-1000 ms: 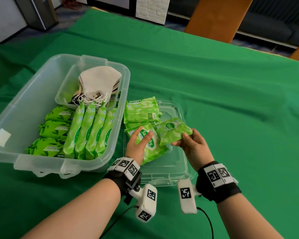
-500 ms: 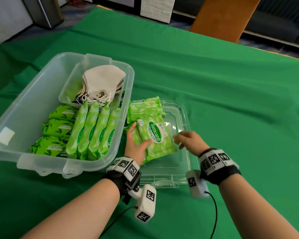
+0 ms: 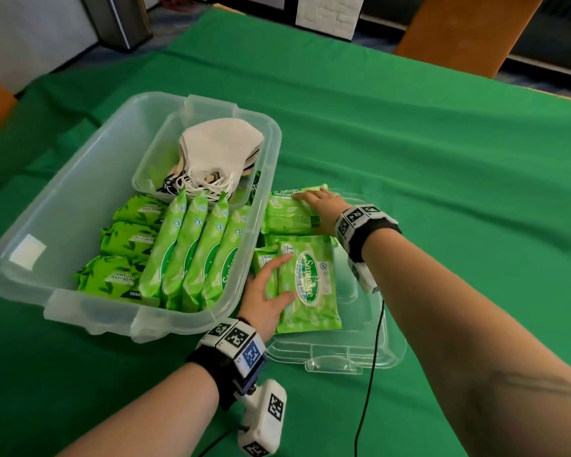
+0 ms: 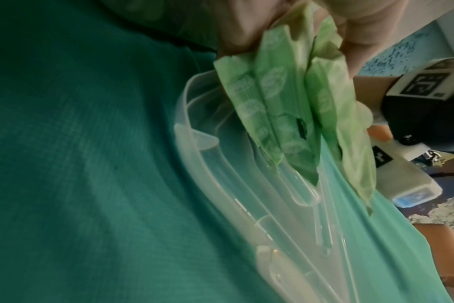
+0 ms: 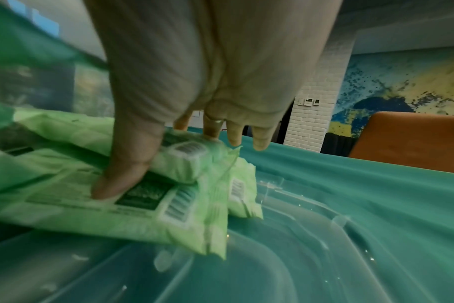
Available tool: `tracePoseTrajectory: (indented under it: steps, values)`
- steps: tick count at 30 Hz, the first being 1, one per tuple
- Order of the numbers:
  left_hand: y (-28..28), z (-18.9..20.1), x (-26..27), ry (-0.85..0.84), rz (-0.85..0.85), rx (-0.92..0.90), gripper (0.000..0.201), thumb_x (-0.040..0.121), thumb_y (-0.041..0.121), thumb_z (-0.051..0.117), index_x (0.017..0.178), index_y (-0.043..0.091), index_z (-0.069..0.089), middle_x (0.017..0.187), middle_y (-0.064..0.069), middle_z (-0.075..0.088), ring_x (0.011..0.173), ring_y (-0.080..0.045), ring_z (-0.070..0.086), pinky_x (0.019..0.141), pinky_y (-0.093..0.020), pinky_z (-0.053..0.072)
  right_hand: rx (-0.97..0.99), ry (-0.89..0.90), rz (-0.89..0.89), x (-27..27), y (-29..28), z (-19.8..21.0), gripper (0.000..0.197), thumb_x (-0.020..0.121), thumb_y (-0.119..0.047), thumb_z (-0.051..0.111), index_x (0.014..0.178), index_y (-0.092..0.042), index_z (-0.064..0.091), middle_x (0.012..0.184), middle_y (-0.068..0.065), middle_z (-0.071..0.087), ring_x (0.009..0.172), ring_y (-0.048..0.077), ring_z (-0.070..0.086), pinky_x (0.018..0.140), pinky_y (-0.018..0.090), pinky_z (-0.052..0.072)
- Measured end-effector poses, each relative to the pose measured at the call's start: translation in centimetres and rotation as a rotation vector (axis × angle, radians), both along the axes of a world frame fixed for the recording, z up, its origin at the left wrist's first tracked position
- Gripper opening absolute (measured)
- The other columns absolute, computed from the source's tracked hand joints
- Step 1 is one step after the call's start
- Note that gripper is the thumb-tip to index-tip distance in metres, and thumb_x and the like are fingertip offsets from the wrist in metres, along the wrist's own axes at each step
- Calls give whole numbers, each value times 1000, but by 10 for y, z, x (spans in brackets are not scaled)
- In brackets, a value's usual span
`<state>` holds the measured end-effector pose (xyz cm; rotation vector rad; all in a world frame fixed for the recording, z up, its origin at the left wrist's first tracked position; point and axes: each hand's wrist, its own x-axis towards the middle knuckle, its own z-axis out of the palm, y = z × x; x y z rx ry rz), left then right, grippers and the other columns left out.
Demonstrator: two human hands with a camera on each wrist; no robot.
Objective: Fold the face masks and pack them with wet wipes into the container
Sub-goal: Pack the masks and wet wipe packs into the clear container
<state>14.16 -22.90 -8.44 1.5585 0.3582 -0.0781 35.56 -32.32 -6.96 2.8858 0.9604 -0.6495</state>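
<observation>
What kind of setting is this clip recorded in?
Probably a lounge or office common room set up for recording, not a home kitchen or warehouse. A table under green cloth, orange chairs, a white brick pillar and a painted wall mural suggest it.

A table [image 3: 409, 133] covered with a green cloth carries everything. A clear plastic container [image 3: 63, 206] sits on the cloth toward the left edge. Just beside it on the right lies a clear lid [image 3: 343, 354], flat on the cloth, toward the near edge. A thin black cable [image 3: 370, 384] trails across the cloth by the lid's near side.
</observation>
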Motion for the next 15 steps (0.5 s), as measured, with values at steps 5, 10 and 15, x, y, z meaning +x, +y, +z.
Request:
tracePoseTrajectory:
  steps: [5, 10, 15]
  values:
    - [0, 0, 2, -38, -22, 0, 50, 83, -9, 57, 110, 33, 55, 136, 2, 46, 128, -8, 41, 93, -9, 29, 174, -4, -200, -11, -20, 10, 69, 78, -27, 69, 138, -22, 34, 129, 14, 46, 118, 30, 44, 96, 37, 41]
    - [-3, -1, 3, -31, -14, 5, 43, 84, 7, 61, 105, 45, 59, 138, 4, 46, 125, -1, 42, 104, -17, 33, 873, 212, -756, -41, -65, 33, 41, 86, -23, 48, 127, -19, 45, 112, 17, 59, 80, 19, 53, 60, 22, 44]
    - [-12, 3, 6, -20, 24, -3, 49, 85, 0, 59, 106, 45, 59, 137, 5, 47, 131, -27, 41, 112, -45, 29, 1471, 671, -1062, -96, -98, 48, 28, 80, -3, 44, 106, -2, 55, 88, 10, 66, 70, 18, 63, 65, 28, 53]
